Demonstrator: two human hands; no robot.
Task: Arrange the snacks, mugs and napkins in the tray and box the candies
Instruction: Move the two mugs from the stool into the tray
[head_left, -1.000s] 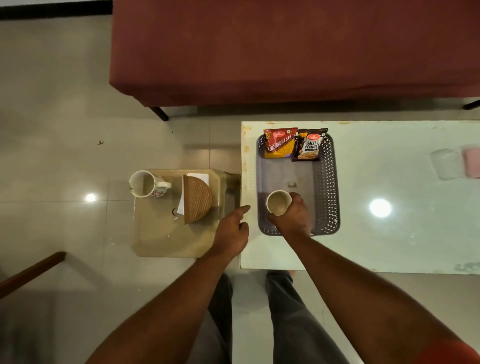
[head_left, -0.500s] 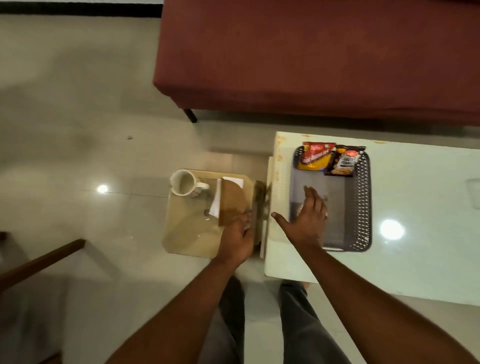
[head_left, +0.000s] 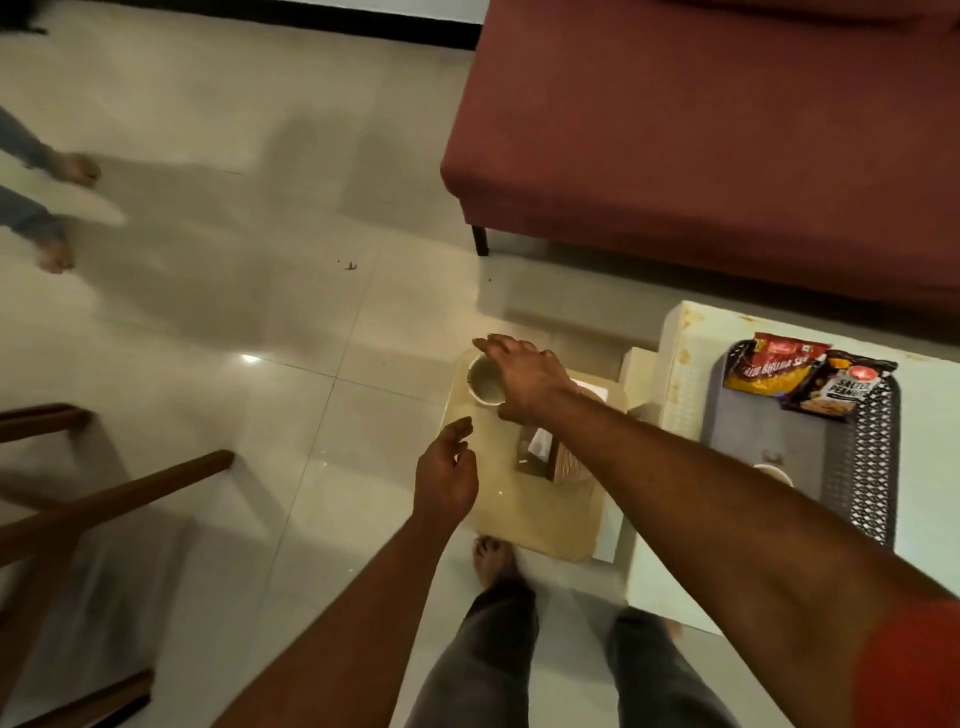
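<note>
A white mug stands on the small beige stool. My right hand is stretched over its right side, fingers spread, holding nothing. My left hand hovers at the stool's left edge, loosely curled and empty. A brown napkin holder with white napkins sits on the stool under my right forearm. On the white table, the grey tray holds a red-yellow snack packet, a peanut packet and a second mug, partly hidden by my arm.
A dark red sofa stands behind the table. Wooden chair legs are at the left. Another person's bare feet are on the tiled floor at the far left. My own legs are below the stool.
My right hand left the mug in the tray and crossed left to the mug on the stool. My left hand came off the napkin holder. The view swung left.
</note>
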